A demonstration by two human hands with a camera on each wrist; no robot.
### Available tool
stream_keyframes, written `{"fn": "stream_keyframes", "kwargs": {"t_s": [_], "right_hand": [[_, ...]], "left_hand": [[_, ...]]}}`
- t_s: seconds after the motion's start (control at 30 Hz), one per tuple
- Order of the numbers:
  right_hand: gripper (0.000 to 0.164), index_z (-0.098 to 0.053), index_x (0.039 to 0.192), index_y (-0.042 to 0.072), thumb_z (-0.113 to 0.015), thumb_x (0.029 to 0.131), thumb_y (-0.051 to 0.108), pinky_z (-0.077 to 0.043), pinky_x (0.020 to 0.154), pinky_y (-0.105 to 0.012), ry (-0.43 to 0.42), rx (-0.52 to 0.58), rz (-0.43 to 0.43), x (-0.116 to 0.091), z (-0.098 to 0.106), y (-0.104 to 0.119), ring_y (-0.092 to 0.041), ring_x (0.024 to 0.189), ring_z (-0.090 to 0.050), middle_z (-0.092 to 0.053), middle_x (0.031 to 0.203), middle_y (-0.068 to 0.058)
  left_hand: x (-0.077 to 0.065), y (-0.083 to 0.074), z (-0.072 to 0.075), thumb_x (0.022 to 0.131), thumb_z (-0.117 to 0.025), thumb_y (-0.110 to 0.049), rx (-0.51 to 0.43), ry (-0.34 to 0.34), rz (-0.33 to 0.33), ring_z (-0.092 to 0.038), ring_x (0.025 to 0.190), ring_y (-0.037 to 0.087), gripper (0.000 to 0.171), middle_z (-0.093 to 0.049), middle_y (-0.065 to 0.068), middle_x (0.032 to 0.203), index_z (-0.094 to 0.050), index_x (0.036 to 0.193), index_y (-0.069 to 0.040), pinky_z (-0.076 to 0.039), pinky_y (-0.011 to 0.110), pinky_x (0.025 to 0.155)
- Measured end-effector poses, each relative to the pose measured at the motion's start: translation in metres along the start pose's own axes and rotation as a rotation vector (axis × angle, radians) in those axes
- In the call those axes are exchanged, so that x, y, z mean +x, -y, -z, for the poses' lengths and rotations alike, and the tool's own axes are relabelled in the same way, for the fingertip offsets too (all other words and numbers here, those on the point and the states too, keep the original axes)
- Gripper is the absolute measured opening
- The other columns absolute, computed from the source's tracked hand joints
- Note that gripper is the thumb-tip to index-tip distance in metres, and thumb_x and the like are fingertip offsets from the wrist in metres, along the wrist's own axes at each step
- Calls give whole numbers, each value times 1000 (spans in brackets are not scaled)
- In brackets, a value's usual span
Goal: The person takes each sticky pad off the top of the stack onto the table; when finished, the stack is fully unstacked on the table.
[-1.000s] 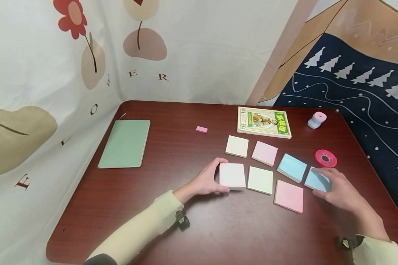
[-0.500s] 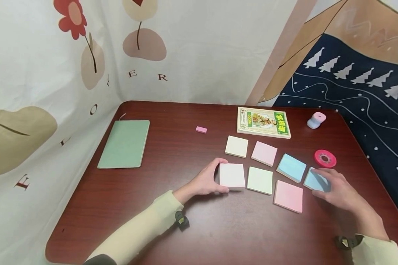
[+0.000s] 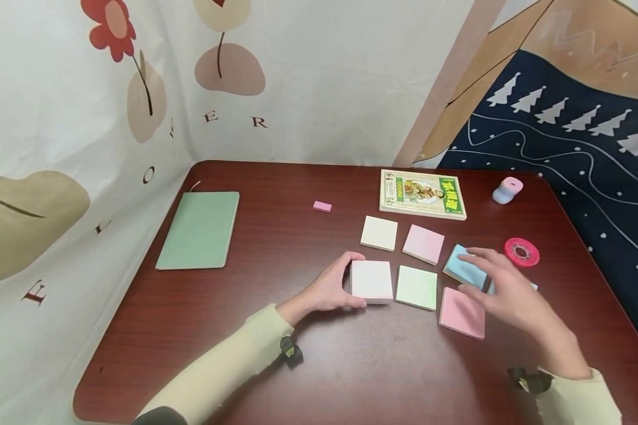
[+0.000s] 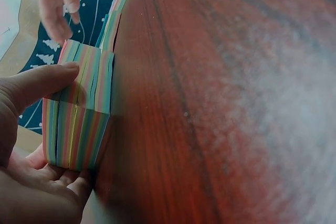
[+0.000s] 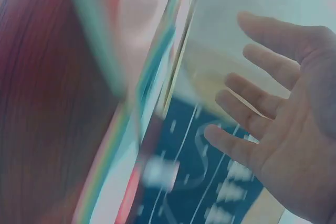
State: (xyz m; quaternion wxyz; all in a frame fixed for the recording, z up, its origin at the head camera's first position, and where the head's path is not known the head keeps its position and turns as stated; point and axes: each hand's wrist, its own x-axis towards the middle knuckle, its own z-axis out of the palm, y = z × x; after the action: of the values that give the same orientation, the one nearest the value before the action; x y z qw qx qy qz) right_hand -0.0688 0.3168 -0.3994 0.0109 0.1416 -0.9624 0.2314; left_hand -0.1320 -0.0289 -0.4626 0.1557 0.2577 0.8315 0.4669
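While the left hand (image 3: 326, 288) grips a white-topped stack of pads (image 3: 371, 281) from its left side, thumb toward the table's (image 3: 393, 372) near edge, the right hand (image 3: 516, 295) hangs with fingers apart, holding nothing. The left wrist view shows the stack's striped, layered sides, mostly unseen from the head; the right wrist view shows the right palm. Nearest the near edge lies a pink pad (image 3: 459, 314), then a green pad (image 3: 416, 287) just beside the stack. The right hand partly hides a blue pad (image 3: 459, 267) and covers most of another. Farther lie a cream pad (image 3: 379, 234), a lilac pad (image 3: 423, 244), a green notebook (image 3: 199, 230) along the left edge, an eraser (image 3: 322, 206) and, by the far edge, a book (image 3: 422, 195).
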Motion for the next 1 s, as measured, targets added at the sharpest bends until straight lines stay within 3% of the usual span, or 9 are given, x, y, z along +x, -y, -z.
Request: {"fn": "stream_keyframes", "kwargs": {"t_s": [0.3,0.57,0.8,1.0], "right_hand": [[73,-52,142,21,-84,77,28,-46,95,-53,106,82,164,34,-49,62,-28,129,-41,-42,146,-7],[76,-53,141,12,-86,75,29,-42,100,-50,111,93,378,60,-75,88,-31,133,-38,-42,147,-15],[75,-54,140,8,-86,74,23,-42,101,-43,189,60,382,72,-83,95,-28,128,-44,-47,142,-15],[73,-56,138,8,-86,73,24,-47,94,-40,190,52,352,74,-82,97,-24,117,-49,-52,133,-12]], "left_hand": [[1,1,0,64,-91,-15,17,14,-13,-51,111,17,88,-54,4,126,-42,137,-12,-38,35,99],[-1,0,2,64,-90,-14,9,17,-13,-52,108,17,89,-54,5,127,-41,138,-12,-40,35,95],[-1,0,2,64,-91,-14,26,8,7,-51,113,19,90,-51,7,134,-41,138,-11,-39,35,99],[-2,0,2,63,-91,-13,25,1,5,-51,113,19,90,-52,7,133,-41,138,-11,-39,37,99]]}}
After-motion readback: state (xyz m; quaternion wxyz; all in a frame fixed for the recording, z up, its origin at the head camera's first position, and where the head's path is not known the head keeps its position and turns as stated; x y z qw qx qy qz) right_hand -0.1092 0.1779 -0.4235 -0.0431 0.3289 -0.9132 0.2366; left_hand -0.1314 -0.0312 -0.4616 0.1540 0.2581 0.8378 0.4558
